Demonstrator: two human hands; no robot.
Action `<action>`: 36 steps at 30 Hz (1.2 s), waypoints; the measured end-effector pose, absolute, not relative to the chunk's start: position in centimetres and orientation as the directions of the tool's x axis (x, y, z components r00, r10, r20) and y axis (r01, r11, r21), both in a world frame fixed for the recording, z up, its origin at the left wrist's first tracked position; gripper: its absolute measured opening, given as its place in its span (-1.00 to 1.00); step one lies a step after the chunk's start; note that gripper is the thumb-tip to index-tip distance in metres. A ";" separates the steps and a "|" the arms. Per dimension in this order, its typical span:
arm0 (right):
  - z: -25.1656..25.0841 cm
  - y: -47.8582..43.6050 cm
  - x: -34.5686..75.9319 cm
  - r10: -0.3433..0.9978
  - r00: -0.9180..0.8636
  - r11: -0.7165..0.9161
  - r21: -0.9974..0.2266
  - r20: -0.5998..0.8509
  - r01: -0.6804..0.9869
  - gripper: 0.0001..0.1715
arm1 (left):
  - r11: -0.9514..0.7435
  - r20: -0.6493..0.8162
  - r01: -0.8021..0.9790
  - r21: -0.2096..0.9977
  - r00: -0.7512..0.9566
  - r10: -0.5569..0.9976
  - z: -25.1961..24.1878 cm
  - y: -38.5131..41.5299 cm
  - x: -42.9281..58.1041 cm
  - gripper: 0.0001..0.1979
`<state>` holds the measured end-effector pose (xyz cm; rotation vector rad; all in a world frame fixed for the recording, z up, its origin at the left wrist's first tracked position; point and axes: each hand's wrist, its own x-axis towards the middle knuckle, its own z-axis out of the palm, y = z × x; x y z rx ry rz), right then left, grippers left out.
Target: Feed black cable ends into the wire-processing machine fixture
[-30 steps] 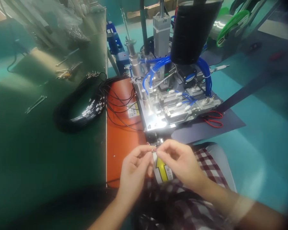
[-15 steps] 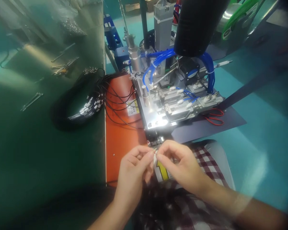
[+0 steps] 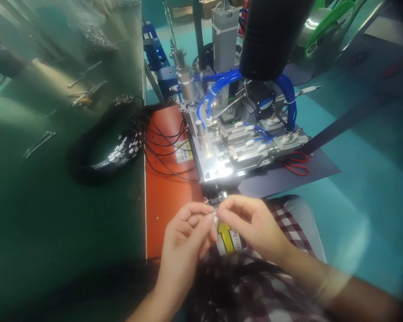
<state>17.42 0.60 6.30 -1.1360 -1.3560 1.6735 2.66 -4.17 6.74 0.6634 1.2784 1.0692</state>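
My left hand (image 3: 184,243) and my right hand (image 3: 251,223) meet fingertip to fingertip over my lap, just in front of the machine. Both pinch a tiny metal connector (image 3: 214,211) between thumb and forefinger; it is too small to make out in detail. Under the hands lies a white label with a yellow arrow (image 3: 229,238) on checked cloth. The metal fixture plate (image 3: 218,167) of the machine sits a short way beyond the fingertips.
An orange base plate (image 3: 166,188) carries the machine with blue air hoses (image 3: 218,87). A coil of black cables with metal ends (image 3: 110,147) lies on the green mat (image 3: 53,214) at left. Red-handled scissors (image 3: 297,163) lie right of the fixture. Metal tools (image 3: 87,91) sit far left.
My hands have stayed together in the same pinch; the view has shifted slightly, and the yellow arrow label shows a little more below my fingers.
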 end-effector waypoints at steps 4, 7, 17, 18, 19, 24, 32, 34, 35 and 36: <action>7.5 2.3 18.5 0.722 -0.583 -0.411 -0.909 -0.373 0.072 -0.84 | 0.426 -0.433 -0.214 0.879 0.017 0.901 6.8 -4.2 2.4 -0.75; 7.9 3.5 19.2 0.640 -0.652 -0.406 -0.899 -0.407 0.163 -0.85 | 0.422 -0.416 -0.162 0.892 0.073 0.907 6.8 -4.2 2.1 -0.73; 6.3 3.9 19.7 0.681 -0.732 0.025 -0.999 -0.015 0.044 -0.91 | 0.549 -0.526 -0.110 0.829 0.181 0.831 7.1 -3.7 2.1 -0.75; 6.1 4.0 19.8 0.661 -0.744 0.154 -0.988 0.095 0.010 -0.90 | 0.574 -0.548 -0.106 0.812 0.202 0.812 7.0 -3.6 2.1 -0.75; 5.9 4.2 19.9 0.621 -0.760 0.266 -0.964 0.190 -0.024 -0.87 | 0.595 -0.565 -0.100 0.797 0.222 0.795 6.9 -3.6 2.1 -0.75; 5.8 4.1 20.0 0.607 -0.753 0.380 -0.925 0.254 -0.006 -0.85 | 0.593 -0.574 -0.149 0.791 0.154 0.804 6.6 -3.7 2.2 -0.77; 6.2 1.1 19.0 0.886 -0.462 0.025 -0.989 -0.044 0.142 -0.94 | 0.492 -0.500 -0.223 0.842 0.026 0.866 7.0 -3.8 2.5 -0.78; 6.0 0.7 18.6 0.904 -0.424 -0.018 -0.994 -0.061 0.104 -0.95 | 0.487 -0.494 -0.218 0.846 0.024 0.869 6.9 -3.8 2.6 -0.79; 5.9 0.6 18.4 0.908 -0.410 -0.056 -0.995 -0.084 0.080 -0.95 | 0.486 -0.494 -0.215 0.847 0.022 0.869 6.9 -3.8 2.6 -0.80; 5.8 0.5 18.2 0.908 -0.403 -0.105 -0.993 -0.119 0.056 -0.94 | 0.483 -0.491 -0.213 0.849 0.019 0.871 6.8 -3.9 2.7 -0.80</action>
